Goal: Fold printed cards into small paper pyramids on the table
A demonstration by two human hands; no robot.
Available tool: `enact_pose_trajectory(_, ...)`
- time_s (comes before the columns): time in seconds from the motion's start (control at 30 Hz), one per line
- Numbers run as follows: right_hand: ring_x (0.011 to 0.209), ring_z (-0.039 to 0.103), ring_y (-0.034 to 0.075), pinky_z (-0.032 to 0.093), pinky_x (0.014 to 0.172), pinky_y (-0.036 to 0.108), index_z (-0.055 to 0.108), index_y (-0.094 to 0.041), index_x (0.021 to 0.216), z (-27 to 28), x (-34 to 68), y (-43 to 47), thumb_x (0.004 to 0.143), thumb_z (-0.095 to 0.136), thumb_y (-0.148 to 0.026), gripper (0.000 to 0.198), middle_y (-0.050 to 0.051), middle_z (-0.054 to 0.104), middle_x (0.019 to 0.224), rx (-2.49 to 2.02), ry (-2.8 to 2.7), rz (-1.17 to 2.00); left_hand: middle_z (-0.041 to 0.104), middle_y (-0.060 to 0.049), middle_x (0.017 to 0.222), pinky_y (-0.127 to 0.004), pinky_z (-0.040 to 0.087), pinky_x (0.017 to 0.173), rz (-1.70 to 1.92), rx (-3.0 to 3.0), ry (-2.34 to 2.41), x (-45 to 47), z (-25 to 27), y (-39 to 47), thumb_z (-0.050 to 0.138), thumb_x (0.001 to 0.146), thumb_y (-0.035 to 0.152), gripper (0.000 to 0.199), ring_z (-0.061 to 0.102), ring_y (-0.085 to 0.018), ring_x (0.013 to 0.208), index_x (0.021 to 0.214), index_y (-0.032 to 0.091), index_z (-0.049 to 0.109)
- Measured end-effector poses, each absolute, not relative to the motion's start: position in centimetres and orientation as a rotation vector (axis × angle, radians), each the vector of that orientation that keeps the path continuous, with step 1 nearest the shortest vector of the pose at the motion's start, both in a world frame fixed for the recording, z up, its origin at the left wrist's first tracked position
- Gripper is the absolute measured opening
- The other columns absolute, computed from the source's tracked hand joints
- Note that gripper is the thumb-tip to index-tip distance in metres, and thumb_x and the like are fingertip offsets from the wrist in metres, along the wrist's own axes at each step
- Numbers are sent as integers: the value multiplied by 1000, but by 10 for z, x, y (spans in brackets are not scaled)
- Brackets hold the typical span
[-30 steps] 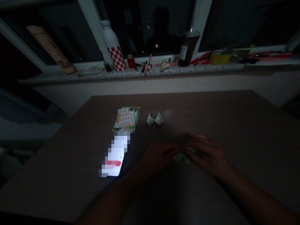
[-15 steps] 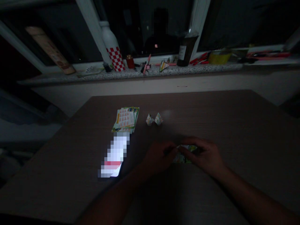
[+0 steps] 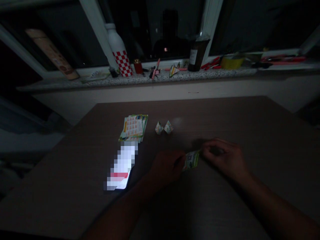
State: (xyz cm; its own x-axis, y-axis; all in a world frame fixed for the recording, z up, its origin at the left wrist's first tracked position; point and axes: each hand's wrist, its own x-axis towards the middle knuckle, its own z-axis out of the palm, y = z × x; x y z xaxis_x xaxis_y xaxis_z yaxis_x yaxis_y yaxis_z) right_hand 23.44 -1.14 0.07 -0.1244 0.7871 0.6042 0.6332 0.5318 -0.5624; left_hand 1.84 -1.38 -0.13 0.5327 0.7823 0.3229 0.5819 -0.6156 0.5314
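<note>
Phone (image 3: 122,166): lit and partly pixelated, on the table (image 3: 212,116) toward its left edge, the far end touching or just beside the printed sheets.
Printed sheets (image 3: 133,126): an uneven stack, near the surface's far left corner.
Folded paper shapes: two small pointed ones, a left one (image 3: 159,128) and a right one (image 3: 168,127), side by side toward the far edge.
Left hand (image 3: 166,166): fingers pinching the left end of the green printed paper.
Green printed paper (image 3: 192,160): between the hands, nearer the surface's near edge than the folded shapes; whether it touches the surface cannot be told.
Right hand (image 3: 231,163): thumb and fingers curved, tips at the paper's far right corner; whether they grip it cannot be told.
</note>
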Motion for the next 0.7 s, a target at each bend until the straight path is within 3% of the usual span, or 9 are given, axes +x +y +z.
enact_pose_trajectory(0.23, 87, 64, 22, 51, 76, 37, 62, -21, 100, 3, 228, -15, 76, 64, -18, 24, 7, 68, 93, -1020, -1983, 273, 65, 0, 71, -23, 42, 59, 758, 2464, 1089, 17, -3, -12, 46, 88, 23, 17, 60, -13, 64, 81, 17, 61)
enact_pose_trajectory(0.43, 77, 63, 19, 46, 74, 36, 64, -19, 88, 2, 216, -17, 80, 62, -17, 9, 4, 68, 78, -833, -2149, 243, 65, -1, 69, -25, 40, 59, 740, 2591, 1047, 20, -2, -14, 46, 87, 24, 18, 59, -14, 62, 81, 17, 62)
enact_pose_trajectory(0.7, 73, 60, 17, 45, 73, 35, 65, -16, 91, 8, 217, -25, 81, 61, -12, 11, 5, 68, 77, -790, -2259, 106, 61, -2, 62, -27, 35, 56, 700, 2885, 1145, 22, 10, -16, 50, 81, 27, 17, 55, -15, 57, 71, 17, 60)
